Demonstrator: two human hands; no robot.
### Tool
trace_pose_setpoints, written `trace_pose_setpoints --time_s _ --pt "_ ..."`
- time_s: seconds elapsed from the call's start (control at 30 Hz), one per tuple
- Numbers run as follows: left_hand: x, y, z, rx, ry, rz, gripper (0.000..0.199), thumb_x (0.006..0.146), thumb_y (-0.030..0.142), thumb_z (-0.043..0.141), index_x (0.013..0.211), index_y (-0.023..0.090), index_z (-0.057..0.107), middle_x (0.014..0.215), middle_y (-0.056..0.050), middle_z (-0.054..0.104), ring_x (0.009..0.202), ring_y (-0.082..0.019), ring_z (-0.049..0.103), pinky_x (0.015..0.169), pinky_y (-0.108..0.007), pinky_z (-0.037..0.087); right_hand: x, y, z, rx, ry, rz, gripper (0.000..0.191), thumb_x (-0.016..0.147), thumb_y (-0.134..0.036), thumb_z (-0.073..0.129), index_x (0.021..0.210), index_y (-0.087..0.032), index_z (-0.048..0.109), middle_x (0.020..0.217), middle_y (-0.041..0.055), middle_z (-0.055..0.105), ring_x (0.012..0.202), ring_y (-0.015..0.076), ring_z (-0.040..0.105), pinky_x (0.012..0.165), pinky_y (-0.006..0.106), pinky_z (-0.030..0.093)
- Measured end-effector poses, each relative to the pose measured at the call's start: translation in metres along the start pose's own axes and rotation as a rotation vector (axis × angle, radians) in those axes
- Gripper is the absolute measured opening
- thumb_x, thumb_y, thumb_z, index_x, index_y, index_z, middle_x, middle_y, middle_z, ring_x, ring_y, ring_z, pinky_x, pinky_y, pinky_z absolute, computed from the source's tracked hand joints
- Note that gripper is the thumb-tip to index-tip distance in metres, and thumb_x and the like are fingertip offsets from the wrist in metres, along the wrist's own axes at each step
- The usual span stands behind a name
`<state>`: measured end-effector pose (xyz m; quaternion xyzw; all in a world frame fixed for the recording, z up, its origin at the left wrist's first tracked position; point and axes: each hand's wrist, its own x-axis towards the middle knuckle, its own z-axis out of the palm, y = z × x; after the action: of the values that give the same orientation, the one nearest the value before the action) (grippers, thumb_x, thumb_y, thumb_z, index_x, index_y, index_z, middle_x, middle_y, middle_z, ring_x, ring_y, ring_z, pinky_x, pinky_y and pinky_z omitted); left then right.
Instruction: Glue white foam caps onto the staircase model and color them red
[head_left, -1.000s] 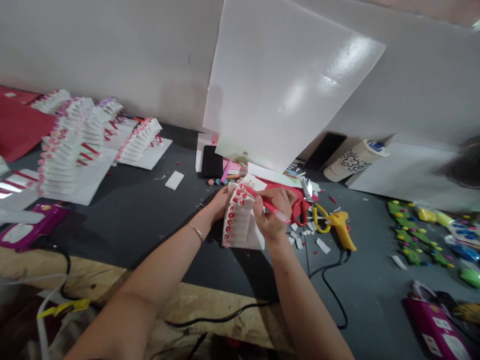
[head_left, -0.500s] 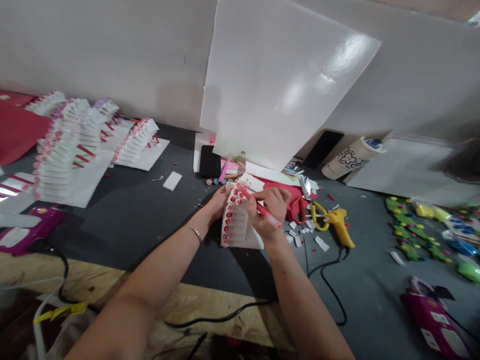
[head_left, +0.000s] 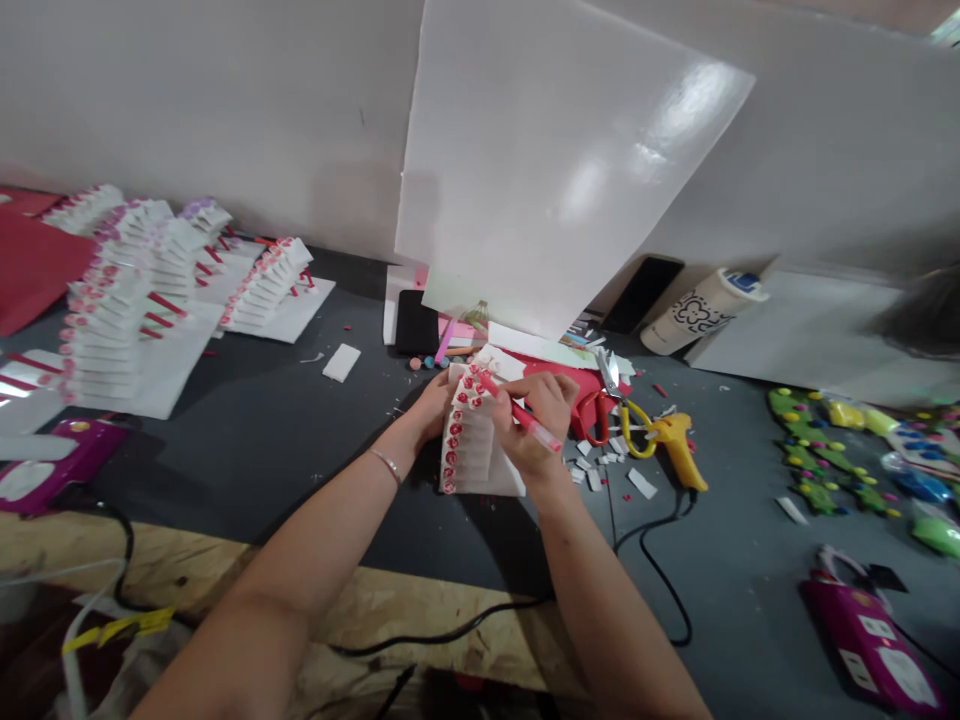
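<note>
A white paper model (head_left: 474,448) with stepped strips and red swirl marks along its left edge stands on a white base in front of me. My left hand (head_left: 433,404) grips its upper left side, with the fingertips partly hidden behind it. In my right hand (head_left: 538,418) is a red marker (head_left: 534,426), held like a pen, its tip against the top strips of the model.
Scissors (head_left: 611,385), a yellow glue gun (head_left: 681,450) and paper scraps lie just right of the hands. Similar white models (head_left: 105,330) stand at the left. A cup (head_left: 705,310) leans by the wall; a purple power strip (head_left: 870,640) is at lower right.
The whole view has shifted very slightly. Both hands keep the same grips, and the marker tip stays at the top of the model.
</note>
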<state>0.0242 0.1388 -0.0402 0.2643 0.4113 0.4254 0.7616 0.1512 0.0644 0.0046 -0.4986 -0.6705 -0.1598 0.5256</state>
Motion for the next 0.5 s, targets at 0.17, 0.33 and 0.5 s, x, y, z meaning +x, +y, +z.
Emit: trace_pose_setpoints --time_s 0.17,0.33,0.5 --pt "-0.0002 0.0004 0.0012 0.005 0.007 -0.006 0.036 0.061 0.023 0.091 0.089 0.013 0.072 0.071 -0.004 0.075 0.058 -0.017 0.068 0.059 -0.026 0.055 0.0005 -0.0005 0.0 0.021 0.012 -0.014 0.013 0.092 -0.02 0.058 0.079 -0.024 0.056 0.068 -0.0033 0.069 0.065 0.0165 0.06 0.085 0.04 0.037" --pt "0.0006 -0.0015 -0.0003 -0.004 -0.011 0.016 0.042 0.055 0.025 0.094 0.089 0.013 0.071 0.07 -0.003 0.075 0.058 -0.016 0.068 0.058 -0.025 0.054 -0.0005 0.0003 0.0004 0.016 0.003 0.01 0.018 0.092 -0.022 0.056 0.075 -0.024 0.055 0.064 -0.0033 0.066 0.063 0.0167 0.059 0.085 0.04 0.037" --pt "-0.0006 -0.0012 0.0006 -0.01 0.005 0.013 0.041 0.052 0.022 0.094 0.084 0.014 0.07 0.07 -0.003 0.075 0.057 -0.016 0.067 0.056 -0.025 0.052 0.0006 0.0012 -0.0003 0.03 0.008 0.046 0.014 0.093 -0.022 0.057 0.079 -0.024 0.06 0.07 -0.0019 0.069 0.067 0.0177 0.061 0.086 0.04 0.036"
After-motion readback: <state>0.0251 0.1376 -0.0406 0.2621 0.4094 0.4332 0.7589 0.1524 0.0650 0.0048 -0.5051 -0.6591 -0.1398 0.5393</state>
